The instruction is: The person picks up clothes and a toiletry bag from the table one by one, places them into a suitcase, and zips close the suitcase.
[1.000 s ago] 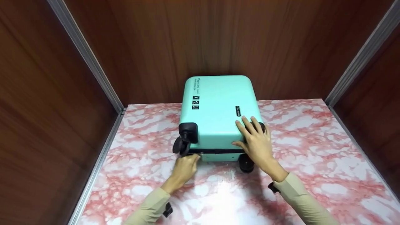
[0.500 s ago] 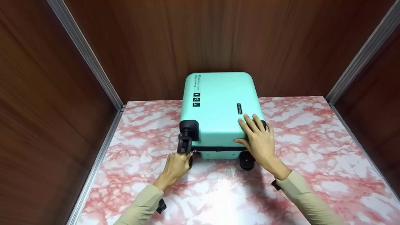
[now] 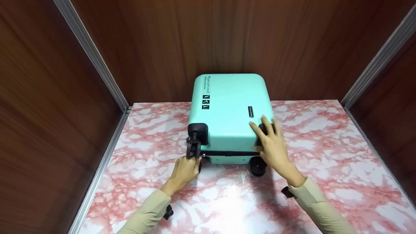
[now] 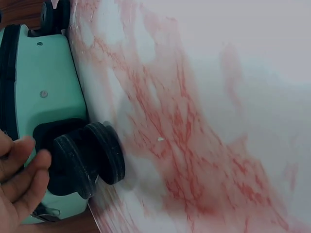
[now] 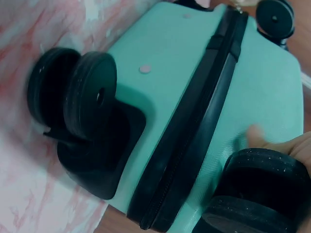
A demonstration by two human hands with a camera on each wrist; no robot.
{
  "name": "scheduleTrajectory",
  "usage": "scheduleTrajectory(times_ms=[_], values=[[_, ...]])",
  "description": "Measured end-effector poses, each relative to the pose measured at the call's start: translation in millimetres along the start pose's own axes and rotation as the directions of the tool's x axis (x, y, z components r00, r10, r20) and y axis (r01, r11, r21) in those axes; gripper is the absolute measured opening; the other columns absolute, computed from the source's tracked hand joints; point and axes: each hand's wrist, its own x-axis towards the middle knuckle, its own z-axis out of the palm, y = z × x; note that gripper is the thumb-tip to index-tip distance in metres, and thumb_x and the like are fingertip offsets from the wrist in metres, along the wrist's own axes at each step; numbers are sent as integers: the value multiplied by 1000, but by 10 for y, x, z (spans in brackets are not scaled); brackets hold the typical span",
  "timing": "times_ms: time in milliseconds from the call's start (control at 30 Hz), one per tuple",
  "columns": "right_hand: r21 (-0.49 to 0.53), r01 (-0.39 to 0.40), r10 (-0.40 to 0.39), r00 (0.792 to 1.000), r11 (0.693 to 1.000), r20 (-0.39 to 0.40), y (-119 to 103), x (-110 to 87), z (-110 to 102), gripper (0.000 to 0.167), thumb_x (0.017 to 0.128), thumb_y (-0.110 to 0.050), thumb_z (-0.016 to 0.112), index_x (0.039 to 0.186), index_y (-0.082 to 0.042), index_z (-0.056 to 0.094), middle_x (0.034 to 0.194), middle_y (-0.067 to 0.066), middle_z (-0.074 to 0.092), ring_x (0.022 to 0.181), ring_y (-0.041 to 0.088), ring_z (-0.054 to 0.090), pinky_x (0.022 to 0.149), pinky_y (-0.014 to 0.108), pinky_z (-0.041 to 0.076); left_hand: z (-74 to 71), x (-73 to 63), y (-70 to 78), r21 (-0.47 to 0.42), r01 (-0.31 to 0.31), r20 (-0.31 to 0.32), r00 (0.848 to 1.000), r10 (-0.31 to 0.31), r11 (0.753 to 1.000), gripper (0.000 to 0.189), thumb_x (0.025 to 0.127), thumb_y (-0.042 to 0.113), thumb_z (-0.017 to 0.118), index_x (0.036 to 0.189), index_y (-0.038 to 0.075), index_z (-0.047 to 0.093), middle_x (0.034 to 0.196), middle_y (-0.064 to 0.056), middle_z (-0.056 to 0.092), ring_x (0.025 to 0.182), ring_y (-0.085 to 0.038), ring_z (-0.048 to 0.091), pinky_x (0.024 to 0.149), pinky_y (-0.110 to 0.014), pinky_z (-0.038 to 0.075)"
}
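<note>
A mint-green hard-shell suitcase [image 3: 232, 107] lies on its side, with black wheels towards the person. Beside the front left upper wheel [image 3: 194, 146], my left hand [image 3: 183, 170] has curled fingers at the black zipper band [image 3: 230, 153]. It appears to pinch a zipper pull, mostly hidden by the fingers; a small metal glint shows beside them. In the left wrist view its fingertips [image 4: 41, 160] are close to the lower wheel [image 4: 92, 158]. My right hand [image 3: 274, 149] spreads over the front right corner, its thumb [image 5: 260, 138] near the upper wheel [image 5: 257, 189].
The suitcase lies on a red-and-white marbled tabletop [image 3: 325, 152]. Brown wood panels [image 3: 156, 42] rise behind and on both sides, joined by grey metal rails [image 3: 94, 58]. The lower right wheel [image 3: 258, 166] touches the tabletop.
My left hand has shifted left along the suitcase's front to the left wheel, which has swivelled to point towards the person. My right hand has stayed at the corner, its fingers lifting slightly and spreading.
</note>
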Motion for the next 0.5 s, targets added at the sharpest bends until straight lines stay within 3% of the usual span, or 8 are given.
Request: scheduleTrajectory(times_ms=[67, 167, 300, 433, 500], values=[[-11, -20, 21, 999, 1000, 28, 5, 4, -27, 98, 65, 3, 87, 150, -21, 44, 157, 25, 24, 138, 57, 21, 88, 66, 45, 27, 33, 11, 19, 12, -11, 1000, -11, 1000, 22, 93, 17, 66, 77, 4, 61, 68, -13, 60, 62, -34, 63, 60, -45, 50], [-14, -50, 50, 996, 999, 73, -4, 9, -62, 100, 64, 14, 74, 152, -21, 40, 157, 27, 20, 134, 62, 22, 73, 63, 52, 49, 64, 23, 47, 37, -26, 999, -36, 998, 26, 93, 27, 67, 97, 2, 64, 88, -17, 66, 81, -36, 62, 74, -46, 45], [5, -108, 107, 987, 994, 121, -25, 21, -88, 103, 64, 14, 67, 154, -24, 35, 160, 21, 19, 126, 67, 29, 51, 54, 52, 50, 69, 38, 101, 76, -38, 997, -72, 992, 47, 91, 39, 68, 121, 4, 58, 110, -19, 64, 92, -37, 55, 77, -47, 40], [14, -153, 148, 976, 988, 160, -43, 37, -99, 106, 65, 14, 65, 155, -30, 32, 162, 15, 16, 118, 69, 34, 46, 47, 47, 43, 68, 55, 148, 109, -85, 992, -98, 983, 48, 90, 40, 67, 122, 5, 59, 112, -25, 58, 94, -43, 52, 75, -50, 42], [11, -162, 158, 973, 987, 167, -48, 38, -103, 107, 65, 15, 65, 155, -32, 31, 162, 13, 16, 115, 69, 37, 45, 45, 45, 45, 77, 61, 113, 119, -110, 988, -106, 986, 46, 89, 37, 70, 119, 3, 61, 114, -25, 58, 95, -44, 54, 74, -52, 45]])
